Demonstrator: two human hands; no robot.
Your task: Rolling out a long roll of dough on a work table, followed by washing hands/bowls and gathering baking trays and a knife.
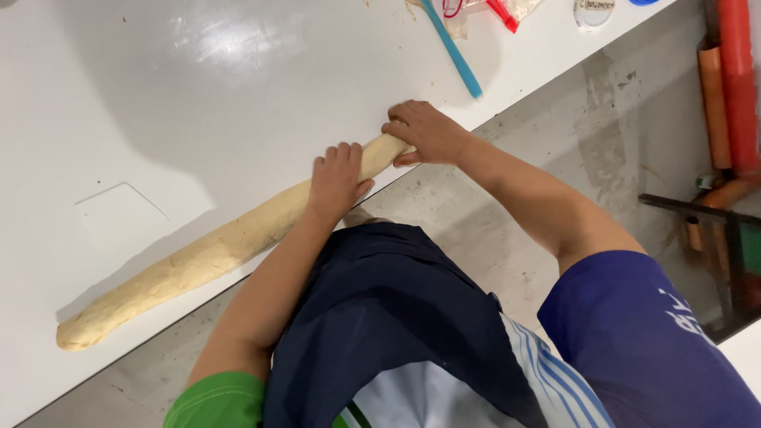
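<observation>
- Head view, looking down: long dough roll (230, 242) lies diagonally on white table (158, 95), close to & roughly along table's front edge, running from lower left up to the hands at centre.
- Dough pale tan, rough surface, thick rope shape; lower-left end rounded, sits near table edge.
- Left hand (337, 178) palm-down on the roll, fingers spread flat over the top, pressing rather than wrapped round it; not clenched.
- Right hand (424, 131) covers the upper-right end of the roll, fingers curled over it, thumb at the near side – loose grasp on dough end.
- Both hands touching dough, just beside each other, short bare stretch of dough btwn them.
- Person's arms come in from bottom: green sleeve on left, blue sleeve on right; dark apron w/ striped shirt below.
- Far edge of table, top centre: blue stick-like tool (452, 49) lying at an angle, well apart from the dough; red item w/ clear plastic bag (507, 12) beside it; small round lid-like thing (594, 12) further right.
- Faint square outline (119, 214) on tabletop left of the roll.
- Right of table: concrete floor (571, 119); red & orange tubes (729, 87) upright at far right by a dark frame.
</observation>
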